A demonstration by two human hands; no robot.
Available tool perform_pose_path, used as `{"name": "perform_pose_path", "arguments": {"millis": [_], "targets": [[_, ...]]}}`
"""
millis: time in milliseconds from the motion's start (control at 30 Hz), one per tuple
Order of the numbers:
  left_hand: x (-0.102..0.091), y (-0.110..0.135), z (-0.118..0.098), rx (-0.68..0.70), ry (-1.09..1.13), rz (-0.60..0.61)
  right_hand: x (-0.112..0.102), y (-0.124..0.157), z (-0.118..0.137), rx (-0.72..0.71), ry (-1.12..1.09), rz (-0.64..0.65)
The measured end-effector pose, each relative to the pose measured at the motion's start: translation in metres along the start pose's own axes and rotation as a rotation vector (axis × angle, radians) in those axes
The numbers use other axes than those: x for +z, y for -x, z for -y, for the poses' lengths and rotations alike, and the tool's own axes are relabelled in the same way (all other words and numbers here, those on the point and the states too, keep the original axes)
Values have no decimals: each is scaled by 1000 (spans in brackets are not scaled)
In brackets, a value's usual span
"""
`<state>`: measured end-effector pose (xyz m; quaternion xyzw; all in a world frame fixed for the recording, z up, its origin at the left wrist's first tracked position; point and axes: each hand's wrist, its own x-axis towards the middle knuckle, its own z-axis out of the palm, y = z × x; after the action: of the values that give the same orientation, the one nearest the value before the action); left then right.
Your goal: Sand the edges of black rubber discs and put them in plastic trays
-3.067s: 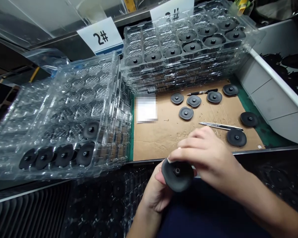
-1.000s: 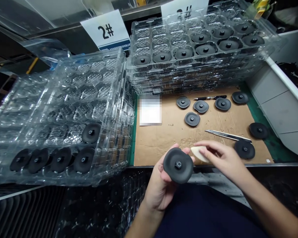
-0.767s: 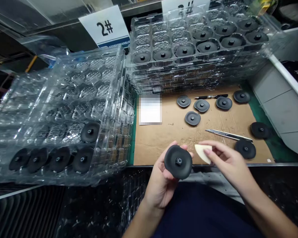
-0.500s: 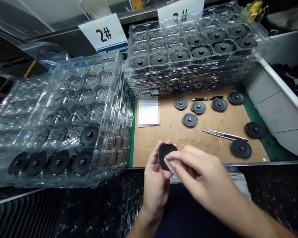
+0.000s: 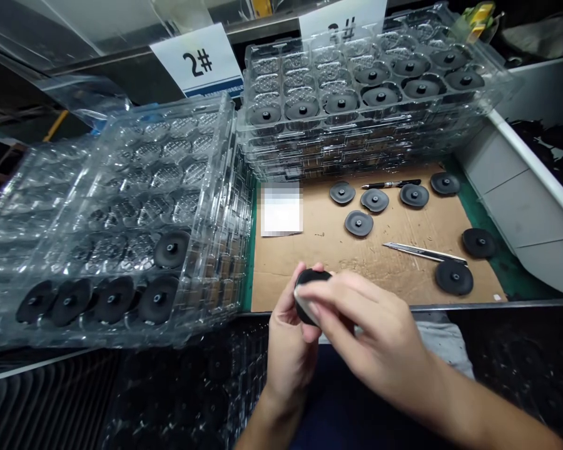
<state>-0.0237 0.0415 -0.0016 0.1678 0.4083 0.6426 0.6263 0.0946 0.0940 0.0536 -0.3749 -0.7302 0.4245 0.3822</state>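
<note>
A black rounded disc [image 5: 315,275] is gripped at its edge by my left hand [image 5: 286,340], fingers closed around it. Over its face, my right hand [image 5: 373,319] pinches a small whitish piece [image 5: 306,305] that looks like a folded cloth and presses it to the disc. My right fingers cover much of the disc. Beyond the hands, several similar discs with a central stub, one of them a grey-black disc [image 5: 359,223], lie on a cardboard sheet [image 5: 319,250].
A craft knife [image 5: 425,252] and a pen [image 5: 391,185] lie on the cardboard, near a white paper [image 5: 281,215]. Stacked clear trays stand at left [image 5: 201,206] and at the back [image 5: 356,128], partly filled with discs. A white wall [image 5: 535,187] borders the right.
My right fingers and the whitish piece have slid left across the disc's face, covering more of it. Both hands stay close together, and the view has shifted slightly.
</note>
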Motion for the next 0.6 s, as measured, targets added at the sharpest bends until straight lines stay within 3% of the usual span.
{"name": "perform_pose_path", "arguments": {"millis": [67, 133, 300, 400, 500, 600], "targets": [[-2, 0, -2, -51, 61, 50, -11, 6, -3, 61, -50, 178], [-2, -1, -4, -100, 121, 82, -25, 14, -11, 204, -79, 256], [3, -2, -8, -164, 234, 171, -40, 43, -52, 577, -257, -53], [4, 0, -11, -196, 245, 180, -38, 57, -72, 705, -280, -79], [4, 2, -11, -226, 248, 190, -39, 61, -72, 716, -162, -71], [6, 4, -8, -255, 245, 194, -44, 55, -49, 587, 1, -168]]}}
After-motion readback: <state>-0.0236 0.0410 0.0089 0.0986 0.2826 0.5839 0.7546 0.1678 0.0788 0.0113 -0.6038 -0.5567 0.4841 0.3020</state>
